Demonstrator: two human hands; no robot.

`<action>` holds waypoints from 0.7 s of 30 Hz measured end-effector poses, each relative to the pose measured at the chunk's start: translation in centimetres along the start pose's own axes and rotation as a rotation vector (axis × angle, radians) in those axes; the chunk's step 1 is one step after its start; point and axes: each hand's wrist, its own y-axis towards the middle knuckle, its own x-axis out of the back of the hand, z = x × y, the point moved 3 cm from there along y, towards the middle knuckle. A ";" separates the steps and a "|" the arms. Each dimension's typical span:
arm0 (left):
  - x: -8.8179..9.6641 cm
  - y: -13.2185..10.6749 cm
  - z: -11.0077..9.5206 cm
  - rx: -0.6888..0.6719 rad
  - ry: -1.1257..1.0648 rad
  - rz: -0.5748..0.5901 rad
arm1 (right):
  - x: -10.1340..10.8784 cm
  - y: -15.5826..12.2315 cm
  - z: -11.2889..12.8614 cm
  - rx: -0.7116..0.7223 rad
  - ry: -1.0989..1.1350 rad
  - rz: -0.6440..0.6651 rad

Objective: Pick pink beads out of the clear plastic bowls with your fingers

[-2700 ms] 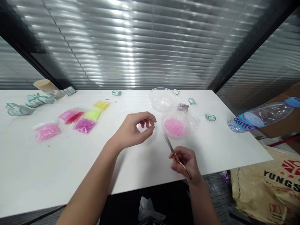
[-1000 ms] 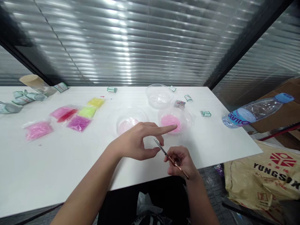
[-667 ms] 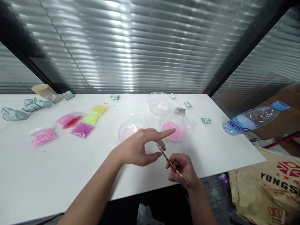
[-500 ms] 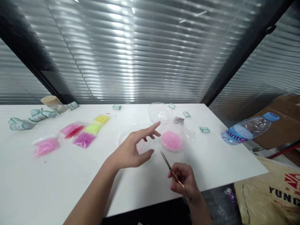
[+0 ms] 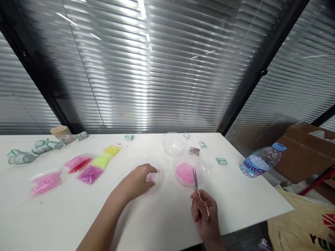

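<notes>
One pair of scissors is gripped in the right hand at the near side of the white bench, tips slightly parted and pointing far; it looks light and stiff, best held by its copper-coloured handles, clear of the tips. Farther left, the left hand curves over a clear bowl, thumb and fingers apart, though whether they touch it I cannot tell. That bowl and the pink-filled bowl to its right seem light and smooth, best taken by the rim, with a far bowl beyond.
</notes>
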 end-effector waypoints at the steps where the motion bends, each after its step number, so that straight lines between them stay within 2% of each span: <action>1: 0.0 0.0 0.0 -0.005 0.003 0.006 | 0.0 0.1 -0.1 -0.006 0.000 -0.004; 13: -0.4 -0.2 0.1 -0.059 0.037 0.088 | 0.3 0.3 -0.5 -0.029 -0.009 -0.050; 21: -0.1 -0.4 -0.2 -0.070 0.015 0.072 | 0.4 0.5 -0.8 -0.043 0.003 -0.068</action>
